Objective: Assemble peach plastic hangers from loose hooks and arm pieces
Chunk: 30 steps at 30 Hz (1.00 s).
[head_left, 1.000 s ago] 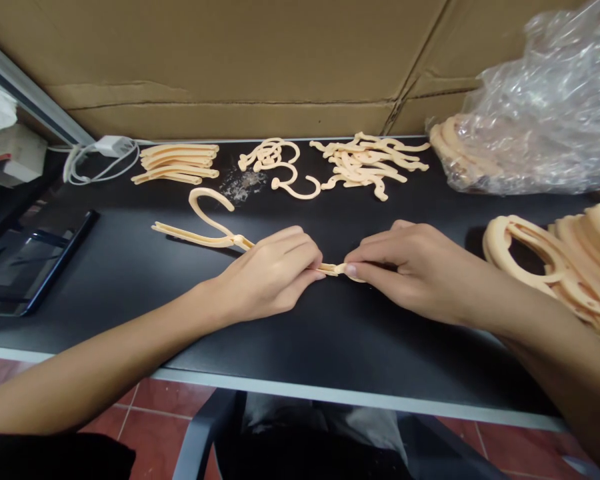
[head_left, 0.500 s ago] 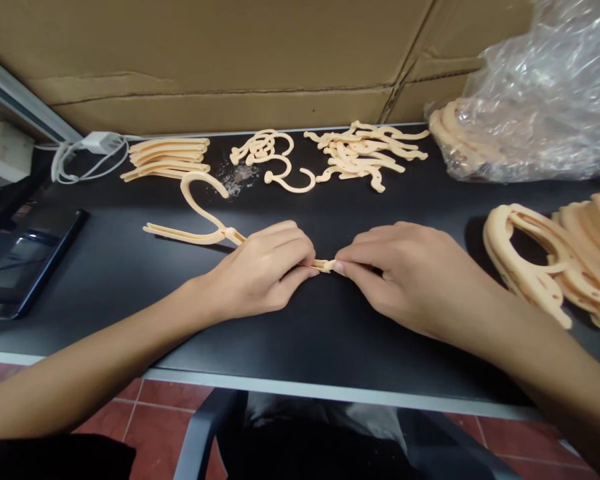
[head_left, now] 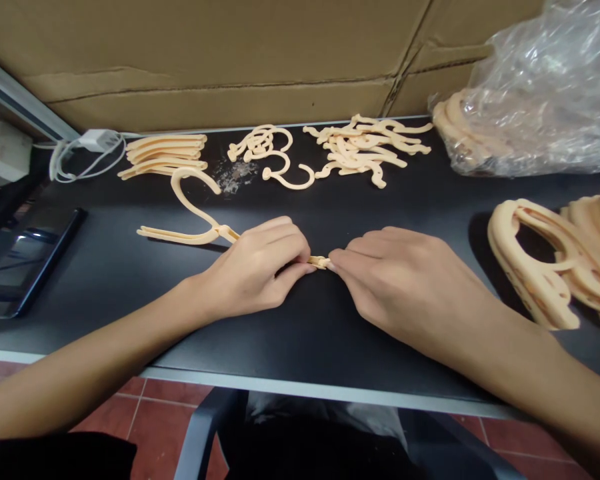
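A cream plastic hanger lies over the black table, its hook pointing up and away from me. My left hand is closed around its right-hand arm and covers much of it. Just past those fingers, a short tip of the arm shows. My right hand pinches a small cream piece at that tip; the fingers hide most of it, so I cannot tell its shape. The two hands are close together, with only the tip visible between them.
Behind are a stack of straight arms, loose hooks and a pile of wavy pieces. A phone and white cable lie left. Oval-holed cream parts and a plastic bag sit right. Cardboard stands behind.
My right hand has turned slightly and its knuckles are rolled further over, still at the hanger's tip. The left hand keeps its grip. The whole view has shifted a little.
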Tool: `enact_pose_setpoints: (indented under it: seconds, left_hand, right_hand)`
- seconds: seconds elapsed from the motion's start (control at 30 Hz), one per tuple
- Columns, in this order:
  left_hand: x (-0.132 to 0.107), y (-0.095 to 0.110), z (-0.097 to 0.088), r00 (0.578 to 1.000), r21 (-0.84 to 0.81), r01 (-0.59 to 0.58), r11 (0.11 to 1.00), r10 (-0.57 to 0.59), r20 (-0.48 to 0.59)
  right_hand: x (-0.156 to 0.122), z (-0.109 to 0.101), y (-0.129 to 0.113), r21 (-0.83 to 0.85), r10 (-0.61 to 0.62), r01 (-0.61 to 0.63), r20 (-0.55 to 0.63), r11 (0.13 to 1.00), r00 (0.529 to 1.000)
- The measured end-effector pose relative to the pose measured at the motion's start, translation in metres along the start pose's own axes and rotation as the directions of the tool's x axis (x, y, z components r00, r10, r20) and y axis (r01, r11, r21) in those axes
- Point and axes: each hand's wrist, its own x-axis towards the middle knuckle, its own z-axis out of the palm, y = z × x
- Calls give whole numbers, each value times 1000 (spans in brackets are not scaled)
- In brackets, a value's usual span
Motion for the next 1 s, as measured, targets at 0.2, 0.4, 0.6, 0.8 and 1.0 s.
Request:
enact_pose_setpoints:
  seconds: [0.2,0.4,0.6,0.8,1.0]
  left_hand:
    - [1,1,-2,999,8,29,1000,-29,18]
    - [1,3,-2,997,-22,74,997,-73,24]
    - [2,5,-1,993,-30,118,993,-117,26]
    - [1,6,0,994,33,106,994,-107,5]
    - [0,5,2,998,25,67,997,-66,-20]
  right_hand:
    - [0,-1,-6,-56,-23,23,-6,998,1000]
    - [6,-6,-4,-40,-25,30,112,999,993]
    - [6,-6,0,-28,-118,122,116,992,986]
    - [3,-2,3,-47,-133,135,34,990,991]
    - [2,3,5,-62,-150,146,-62,987,987]
